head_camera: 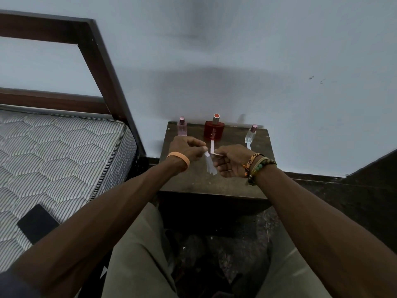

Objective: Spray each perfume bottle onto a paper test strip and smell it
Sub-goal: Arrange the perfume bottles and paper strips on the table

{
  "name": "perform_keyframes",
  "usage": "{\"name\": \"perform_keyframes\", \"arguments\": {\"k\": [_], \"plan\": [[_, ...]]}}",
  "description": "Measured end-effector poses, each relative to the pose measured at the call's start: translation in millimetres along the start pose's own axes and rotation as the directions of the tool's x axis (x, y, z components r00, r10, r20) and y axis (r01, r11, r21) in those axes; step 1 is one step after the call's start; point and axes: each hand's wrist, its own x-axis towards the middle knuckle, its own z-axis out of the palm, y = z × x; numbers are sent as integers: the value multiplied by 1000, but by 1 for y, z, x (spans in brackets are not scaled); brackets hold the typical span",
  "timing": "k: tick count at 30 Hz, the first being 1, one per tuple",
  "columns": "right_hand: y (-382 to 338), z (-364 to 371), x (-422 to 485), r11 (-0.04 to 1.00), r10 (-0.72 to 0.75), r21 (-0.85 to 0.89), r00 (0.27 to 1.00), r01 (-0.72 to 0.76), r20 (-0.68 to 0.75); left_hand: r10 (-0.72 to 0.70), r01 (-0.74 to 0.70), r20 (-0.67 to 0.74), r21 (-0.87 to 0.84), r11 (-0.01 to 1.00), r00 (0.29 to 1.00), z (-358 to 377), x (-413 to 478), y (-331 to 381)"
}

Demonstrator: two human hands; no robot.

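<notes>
The red bottle (214,129) stands at the back of the surface (193,181), with the pink bottle (182,127) to its left and the clear bottle (251,135) to its right. Just in front of it, the left hand (187,148) and right hand (231,162) each pinch the paper strips (210,164) hanging between them.

Pale blue wall (236,50), dark wooden bedframe (103,61), striped mattress (53,151), small worn table (204,181).

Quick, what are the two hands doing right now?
Left hand: pinching a bunch of paper strips.
Right hand: pinching a single strip by its end.
</notes>
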Motion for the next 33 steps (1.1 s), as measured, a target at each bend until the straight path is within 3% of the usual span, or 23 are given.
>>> {"name": "perform_keyframes", "arguments": {"k": [8, 14, 23, 26, 29, 33], "plan": [[2, 8, 3, 1000, -13, -14, 1000, 13, -7, -18, 18, 3, -66, 998, 1000, 1, 3, -2], [-1, 15, 9, 989, -125, -96, 984, 113, -123, -34, 38, 41, -88, 995, 999, 2, 4, -4], [2, 21, 12, 928, -308, -270, 936, 257, -168, -124, 146, 126, -182, 972, 984, -2, 8, -12], [6, 23, 20, 831, -406, -485, 893, 272, -196, -131, 148, 119, -147, 978, 984, -3, 9, -16], [10, 32, 27, 629, -597, -722, 774, 289, -211, -165, 174, 87, -112, 978, 983, -2, 10, -20], [21, 53, 37, 435, -728, -868, 662, 241, -181, -344, 352, 75, -228, 908, 936, -3, 16, -32]]}}
